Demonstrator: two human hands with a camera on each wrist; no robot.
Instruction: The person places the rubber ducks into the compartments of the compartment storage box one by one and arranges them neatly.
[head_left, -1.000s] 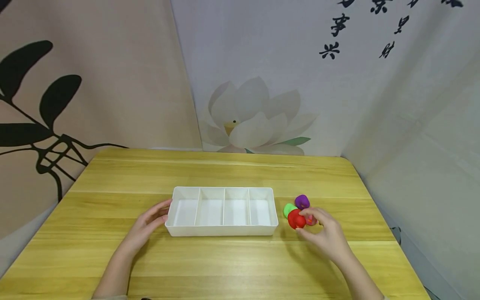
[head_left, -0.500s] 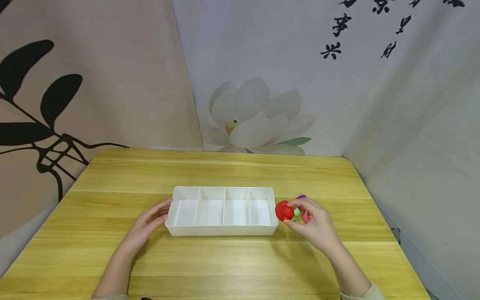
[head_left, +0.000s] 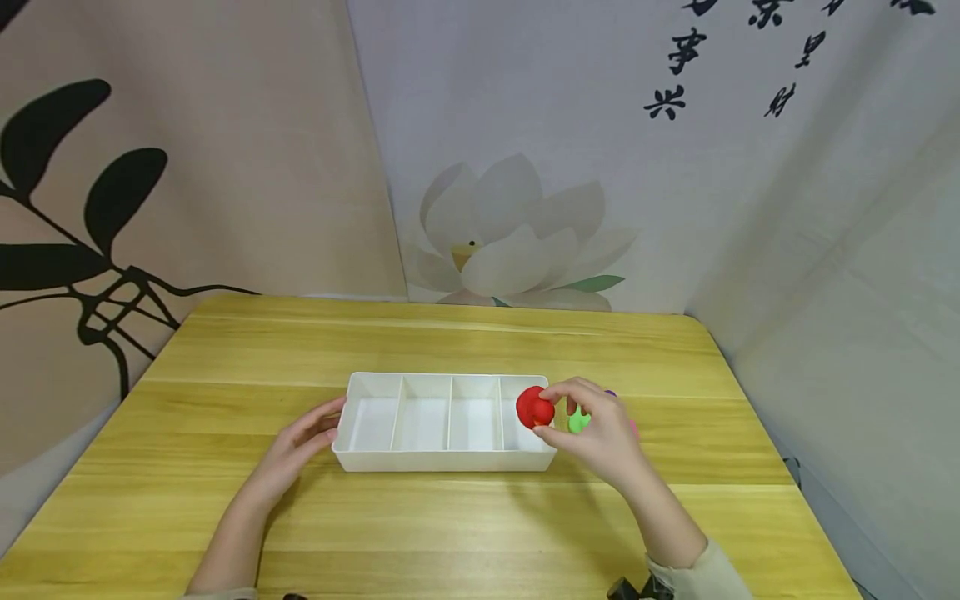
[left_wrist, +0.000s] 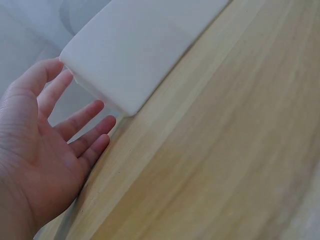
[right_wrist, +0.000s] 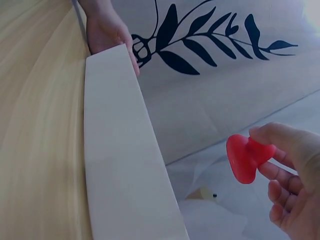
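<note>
In the head view, a white tray with several compartments in a row stands on the table. My left hand touches its left end; the left wrist view has the thumb and fingers extended against the tray's end wall. My right hand pinches a smooth red mushroom-shaped piece between thumb and fingers, over the rightmost compartment. The right wrist view shows the piece's broad cap facing away from the palm. Partly hidden behind this hand lie a green piece, a purple one and a pink one.
The wooden table extends around the tray on every side. A cloth backdrop with printed leaves, a lotus and dark characters hangs behind it. A small black object shows at the right sleeve.
My right hand has carried the red piece left, from the cluster of coloured pieces to above the tray's rightmost compartment. The left hand and the tray have stayed in place.
</note>
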